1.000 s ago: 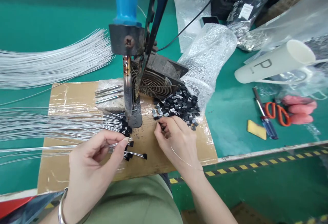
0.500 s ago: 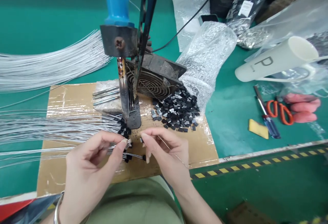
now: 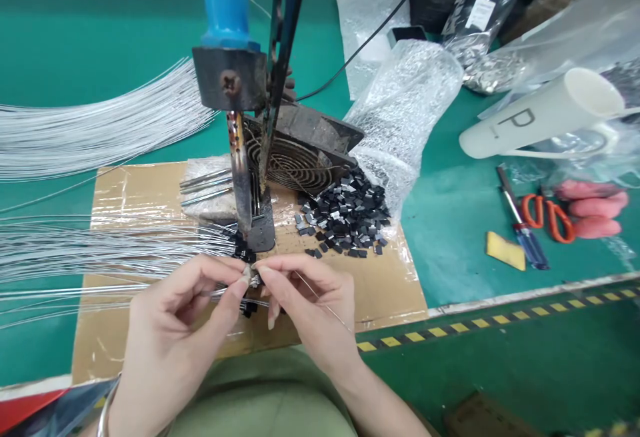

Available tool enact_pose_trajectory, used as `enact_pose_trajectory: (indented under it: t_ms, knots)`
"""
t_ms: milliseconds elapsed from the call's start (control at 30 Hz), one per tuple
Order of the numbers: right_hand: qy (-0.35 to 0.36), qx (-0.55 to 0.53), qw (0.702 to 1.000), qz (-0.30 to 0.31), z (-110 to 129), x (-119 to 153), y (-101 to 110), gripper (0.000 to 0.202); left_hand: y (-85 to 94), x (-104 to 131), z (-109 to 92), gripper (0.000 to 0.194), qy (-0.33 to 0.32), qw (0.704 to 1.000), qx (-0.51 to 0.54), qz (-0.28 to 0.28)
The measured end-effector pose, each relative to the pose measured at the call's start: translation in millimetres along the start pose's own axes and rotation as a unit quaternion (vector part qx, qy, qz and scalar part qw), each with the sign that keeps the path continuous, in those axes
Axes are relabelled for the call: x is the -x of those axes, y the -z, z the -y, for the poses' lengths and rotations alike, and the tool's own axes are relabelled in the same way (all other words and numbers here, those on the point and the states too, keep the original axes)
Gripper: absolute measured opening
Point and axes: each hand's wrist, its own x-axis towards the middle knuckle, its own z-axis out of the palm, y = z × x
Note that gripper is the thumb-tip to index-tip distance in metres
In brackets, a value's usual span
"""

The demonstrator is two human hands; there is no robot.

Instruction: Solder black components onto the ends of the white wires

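Observation:
My left hand [image 3: 185,317] is closed, thumb and forefinger pinching the end of a thin grey wire. My right hand [image 3: 310,304] is also closed, its fingertips meeting the left ones and pinching a small black connector, mostly hidden by the fingers. A thin strand of solder wire [image 3: 325,305] runs across the right palm. Just above the fingertips, the tip of an upright soldering iron [image 3: 225,4] with a blue handle points down. Grey wires [image 3: 165,245] with black connectors [image 3: 243,248] on their ends lie beside and under the left hand.
A pile of loose black connectors [image 3: 350,217] lies on the cardboard [image 3: 110,337] beside a fan [image 3: 300,157]. Another wire bundle [image 3: 100,127] is at the left. Rightward are a white mug [image 3: 540,117], a screwdriver [image 3: 527,240], orange-handled scissors [image 3: 557,220] and a yellow sponge [image 3: 505,251].
My right hand has moved left with the small connector, closing the gap to the left fingertips. The left hand has stayed almost in place.

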Motion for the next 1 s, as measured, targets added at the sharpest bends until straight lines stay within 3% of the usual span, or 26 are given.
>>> enact_pose_trajectory:
  t_ms: [1000]
  knots:
    - [0.007, 0.036, 0.999, -0.017, -7.7, 2.9, 0.3, 0.011, -0.4, -3.5, -0.6, 0.013, -0.003, 1.000, 0.009, 0.006]
